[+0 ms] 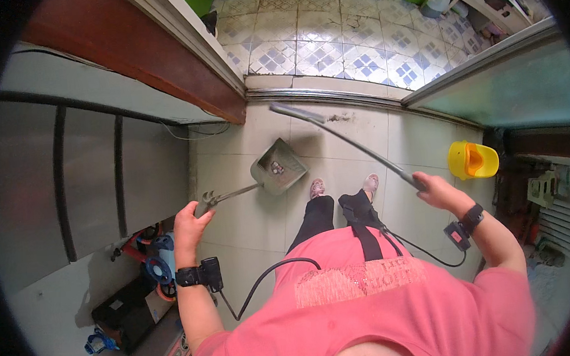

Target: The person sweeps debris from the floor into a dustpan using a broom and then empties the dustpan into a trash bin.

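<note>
My left hand (192, 229) grips the handle of a long-handled grey dustpan (285, 175). A little debris (277, 167) lies inside its pan, and a toothed comb edge shows along one side. My right hand (437, 192) is closed around the upper end of a grey broom (362, 148). The stick slants away to the far left, and its narrow head (296, 111) is in front of the door track. Just beside that head, a dark smudge of dirt (343, 118) marks the pale tiled floor (344, 174). Whether the broom touches the floor, I cannot tell.
A metal sliding-door track (324, 94) crosses the floor ahead, with patterned tiles (320, 36) beyond. On the right are a yellow child's potty (473, 160) and a glass door panel (511, 87). A grey cabinet (97, 181) and a ride-on toy (158, 268) stand to the left.
</note>
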Motion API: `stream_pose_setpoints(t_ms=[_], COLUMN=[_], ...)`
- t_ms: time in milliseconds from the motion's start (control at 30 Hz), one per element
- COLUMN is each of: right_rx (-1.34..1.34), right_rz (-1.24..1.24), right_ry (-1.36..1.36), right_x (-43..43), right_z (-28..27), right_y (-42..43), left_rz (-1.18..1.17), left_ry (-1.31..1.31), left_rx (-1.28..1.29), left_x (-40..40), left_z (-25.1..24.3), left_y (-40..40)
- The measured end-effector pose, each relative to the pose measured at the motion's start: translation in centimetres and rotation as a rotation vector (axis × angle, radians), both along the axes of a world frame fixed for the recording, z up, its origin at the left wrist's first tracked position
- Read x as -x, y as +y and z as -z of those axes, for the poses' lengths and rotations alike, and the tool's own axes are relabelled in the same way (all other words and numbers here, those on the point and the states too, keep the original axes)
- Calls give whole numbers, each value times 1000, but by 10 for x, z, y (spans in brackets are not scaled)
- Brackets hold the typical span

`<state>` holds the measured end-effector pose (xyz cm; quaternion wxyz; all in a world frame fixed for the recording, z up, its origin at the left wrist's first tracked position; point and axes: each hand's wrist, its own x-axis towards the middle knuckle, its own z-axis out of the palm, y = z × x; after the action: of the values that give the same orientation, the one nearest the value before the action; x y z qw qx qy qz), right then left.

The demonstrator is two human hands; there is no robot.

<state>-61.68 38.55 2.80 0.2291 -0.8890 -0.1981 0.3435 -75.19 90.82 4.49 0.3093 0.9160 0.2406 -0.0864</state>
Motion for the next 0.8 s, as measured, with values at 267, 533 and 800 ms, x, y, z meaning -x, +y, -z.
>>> stream_pose_setpoints(t_ms=[267,533,800], right_rx=[-136,-193,-220], right_rz=[475,824,1115], right_ry=[730,905,920], right_x=[-26,-23,12], right_z=[49,68,26], right_y=[82,30,-66], left_rz=[-69,-101,-27], left_ry=[76,96,9], left_rx=[-28,-84,-74], left_x=[34,60,33], left_z=[-16,-13,-13], left_y=[2,0,-4])
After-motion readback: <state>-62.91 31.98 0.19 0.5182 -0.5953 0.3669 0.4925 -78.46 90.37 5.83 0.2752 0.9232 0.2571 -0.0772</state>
